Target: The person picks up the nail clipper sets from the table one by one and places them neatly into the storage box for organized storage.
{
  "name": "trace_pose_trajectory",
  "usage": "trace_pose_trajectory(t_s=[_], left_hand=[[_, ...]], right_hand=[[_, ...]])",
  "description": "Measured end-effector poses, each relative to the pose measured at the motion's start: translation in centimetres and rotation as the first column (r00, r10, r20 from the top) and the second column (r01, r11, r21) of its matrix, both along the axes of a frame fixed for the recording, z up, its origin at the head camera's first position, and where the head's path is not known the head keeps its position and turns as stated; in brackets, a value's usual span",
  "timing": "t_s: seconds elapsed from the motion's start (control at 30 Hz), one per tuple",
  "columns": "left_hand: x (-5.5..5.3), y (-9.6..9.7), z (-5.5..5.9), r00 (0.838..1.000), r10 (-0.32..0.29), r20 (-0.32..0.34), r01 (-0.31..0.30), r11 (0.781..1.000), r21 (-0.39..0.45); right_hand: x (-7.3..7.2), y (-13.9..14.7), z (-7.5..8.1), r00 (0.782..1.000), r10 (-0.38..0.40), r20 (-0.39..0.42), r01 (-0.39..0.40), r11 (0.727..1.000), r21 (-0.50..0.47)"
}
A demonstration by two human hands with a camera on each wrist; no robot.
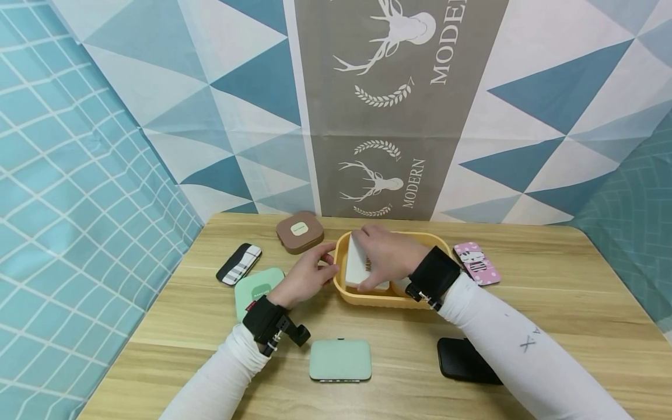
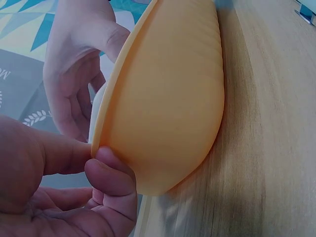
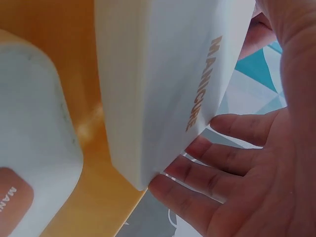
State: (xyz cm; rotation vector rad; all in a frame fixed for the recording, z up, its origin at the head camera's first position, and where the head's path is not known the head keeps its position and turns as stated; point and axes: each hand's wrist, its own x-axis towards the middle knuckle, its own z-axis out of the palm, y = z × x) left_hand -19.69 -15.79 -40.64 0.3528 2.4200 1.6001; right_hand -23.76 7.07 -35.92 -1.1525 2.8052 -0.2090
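A yellow plastic basket [image 1: 367,300] stands on the wooden table. My left hand [image 1: 304,277] pinches its left rim between thumb and finger, as the left wrist view shows on the basket's wall [image 2: 173,98]. Inside the basket's left end, my right hand [image 1: 394,254] grips a white manicure case [image 1: 357,265] across its width, thumb on the near edge and fingers at the far edge. "MANICURE" is printed on this case [image 3: 187,64] in the right wrist view. Beside it in the basket lies a second white case [image 3: 29,123] with a brown label, mostly hidden in the head view.
Left of the basket lie a brown case [image 1: 300,232], a black-and-white plaid case [image 1: 238,264] and a light green case [image 1: 254,286]. A mint case [image 1: 340,360] and a black case [image 1: 464,360] lie nearer; a pink case [image 1: 478,263] is to the right.
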Motion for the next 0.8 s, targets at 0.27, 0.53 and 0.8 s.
trace_pose_trajectory(t_s=[0.27, 0.53, 0.8], left_hand=[[-0.1, -0.1, -0.2, 1.0, -0.013, -0.011, 0.013, 1.0, 0.0], [-0.1, -0.1, -0.3, 1.0, -0.016, -0.006, 0.016, 1.0, 0.011], [-0.1, -0.1, -0.2, 1.0, -0.004, 0.007, 0.004, 1.0, 0.016]], right_hand=[[0.0, -0.6, 0.0, 1.0, -0.019, 0.015, 0.018, 0.998, 0.066], [-0.4, -1.3, -0.1, 0.999, -0.016, 0.033, 0.011, 0.991, 0.131], [-0.5, -2.1, -0.2, 0.999, -0.019, 0.051, 0.01, 0.983, 0.182]])
